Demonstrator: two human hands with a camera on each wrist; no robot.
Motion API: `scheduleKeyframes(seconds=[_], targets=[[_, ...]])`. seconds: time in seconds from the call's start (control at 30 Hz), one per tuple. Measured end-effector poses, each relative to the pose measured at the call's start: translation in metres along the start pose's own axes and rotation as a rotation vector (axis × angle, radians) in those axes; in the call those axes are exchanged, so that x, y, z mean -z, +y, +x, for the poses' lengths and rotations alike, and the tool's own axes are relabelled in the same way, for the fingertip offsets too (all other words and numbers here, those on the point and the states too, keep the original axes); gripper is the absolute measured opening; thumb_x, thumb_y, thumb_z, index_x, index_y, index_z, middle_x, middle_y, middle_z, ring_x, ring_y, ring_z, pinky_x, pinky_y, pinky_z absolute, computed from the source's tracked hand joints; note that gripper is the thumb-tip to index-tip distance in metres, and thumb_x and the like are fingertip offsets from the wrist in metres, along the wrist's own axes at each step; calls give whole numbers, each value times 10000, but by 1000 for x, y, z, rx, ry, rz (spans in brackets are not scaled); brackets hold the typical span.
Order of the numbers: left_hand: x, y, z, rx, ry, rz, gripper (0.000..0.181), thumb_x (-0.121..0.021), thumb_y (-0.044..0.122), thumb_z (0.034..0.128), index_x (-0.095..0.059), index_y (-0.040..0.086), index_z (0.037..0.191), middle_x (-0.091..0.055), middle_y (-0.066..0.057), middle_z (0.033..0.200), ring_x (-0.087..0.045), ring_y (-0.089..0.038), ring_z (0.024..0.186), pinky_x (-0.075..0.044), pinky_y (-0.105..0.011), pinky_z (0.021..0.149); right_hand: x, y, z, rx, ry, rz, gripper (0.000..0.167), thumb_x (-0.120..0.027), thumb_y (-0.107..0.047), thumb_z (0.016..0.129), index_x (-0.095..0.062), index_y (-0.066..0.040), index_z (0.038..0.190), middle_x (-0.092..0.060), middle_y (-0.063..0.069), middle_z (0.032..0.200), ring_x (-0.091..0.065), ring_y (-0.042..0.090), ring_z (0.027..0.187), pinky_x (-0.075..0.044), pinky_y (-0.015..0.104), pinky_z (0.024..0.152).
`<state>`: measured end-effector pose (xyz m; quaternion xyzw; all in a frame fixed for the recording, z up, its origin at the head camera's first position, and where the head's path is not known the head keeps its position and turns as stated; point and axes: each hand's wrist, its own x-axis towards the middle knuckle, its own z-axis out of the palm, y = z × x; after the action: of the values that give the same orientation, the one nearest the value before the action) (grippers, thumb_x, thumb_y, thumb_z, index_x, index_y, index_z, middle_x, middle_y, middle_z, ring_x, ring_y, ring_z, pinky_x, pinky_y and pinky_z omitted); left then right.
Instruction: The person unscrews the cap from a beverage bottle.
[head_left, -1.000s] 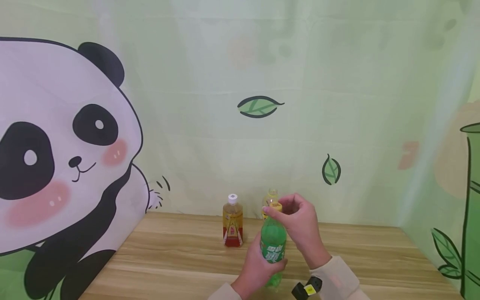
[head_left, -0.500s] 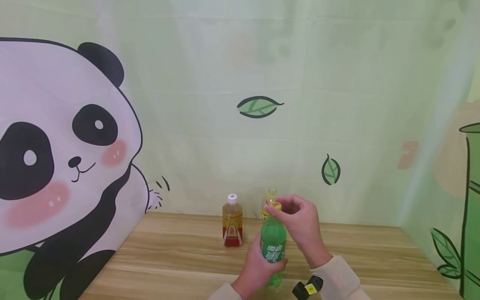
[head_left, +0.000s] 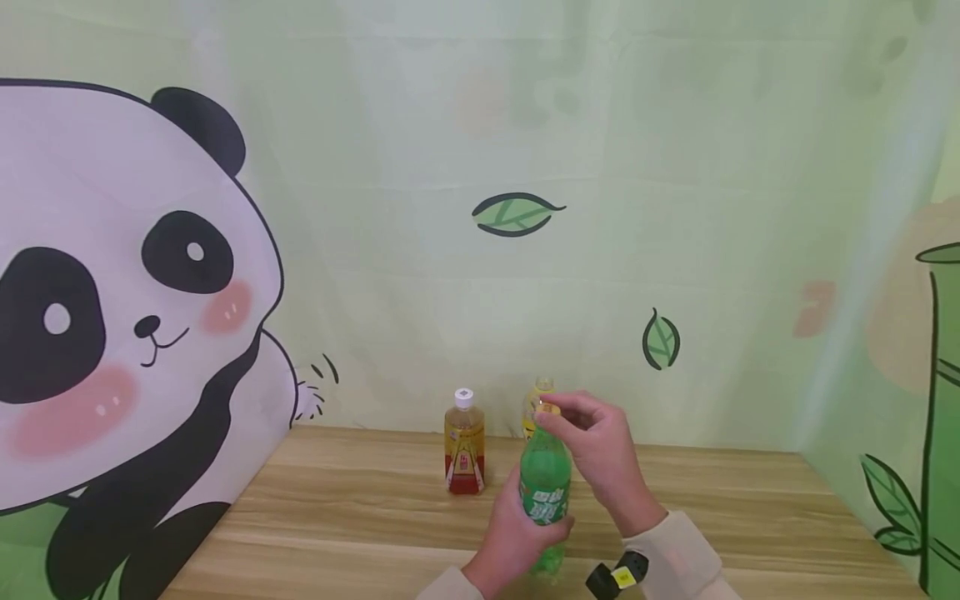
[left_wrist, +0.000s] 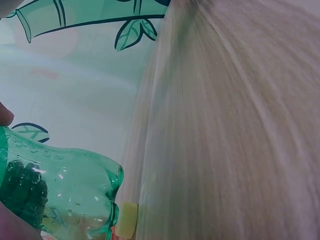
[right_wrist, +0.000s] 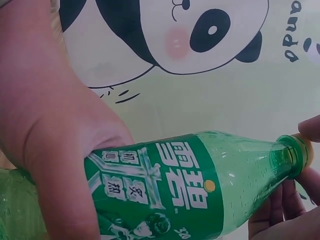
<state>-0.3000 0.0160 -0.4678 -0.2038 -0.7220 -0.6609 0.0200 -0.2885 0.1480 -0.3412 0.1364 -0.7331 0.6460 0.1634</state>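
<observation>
Gripping green bottle (head_left: pixel 546 468) round its label (right_wrist: pixel 180 175), left hand (head_left: pixel 517 533) holds it near upright over tabletop (head_left: pixel 360 500); right hand (head_left: pixel 603 442) pinches yellow cap (right_wrist: pixel 306 152). Loose grip could let bottle spin; hard squeeze might dent it; slack pinch could drop cap.

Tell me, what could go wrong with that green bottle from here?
The green bottle could slip or twist in the left grip, which appears to hold it off the tabletop.
The yellow cap might drop, since only the fingers and thumb of the right grip pinch it.
The yellow-labelled bottle behind could perhaps be knocked, though the gap is hard to judge.
</observation>
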Motion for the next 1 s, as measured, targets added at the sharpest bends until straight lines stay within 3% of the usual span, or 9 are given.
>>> scheduleKeyframes(seconds=[0.3,0.5,0.6,0.73,1.0], targets=[[-1,-1,0,-25,8,7,698,-843,177,807,-458,257,1384,-640,34,1222,-622,-152,1089,-535,-291,943,0,-5,-2,-35,-86,44,326,-684,-166,977,-696,-5,1260,-673,147,1283,-649,112,1062,-568,200,851],[-1,0,0,-12,3,6,690,-844,178,809,-462,250,1379,-642,29,1227,-621,-153,1098,-529,-304,957,1,-4,-2,-44,-82,-14,423,-722,-282,960,-650,-125,1346,-628,132,1343,-616,198,1141,-559,235,904],[-1,1,-1,-6,5,5,690,-845,170,804,-465,244,1376,-644,30,1228,-623,-152,1102,-526,-306,965,0,-4,-2,-63,-45,-59,505,-802,-358,888,-632,-166,1323,-639,98,1273,-603,234,1115,-551,252,899],[-1,1,-1,-2,-2,1,692,-836,152,804,-461,248,1378,-640,35,1235,-621,-151,1108,-522,-294,967,-3,-4,-3,-87,16,-60,518,-891,-355,790,-649,-98,1169,-658,89,1093,-600,223,991,-552,242,815],[0,-1,-1,-15,2,12,702,-834,155,796,-457,254,1380,-644,42,1217,-627,-141,1087,-527,-289,955,-5,-4,-5,-58,86,-62,466,-930,-318,741,-667,-64,1030,-672,79,970,-616,212,898,-559,240,743]])
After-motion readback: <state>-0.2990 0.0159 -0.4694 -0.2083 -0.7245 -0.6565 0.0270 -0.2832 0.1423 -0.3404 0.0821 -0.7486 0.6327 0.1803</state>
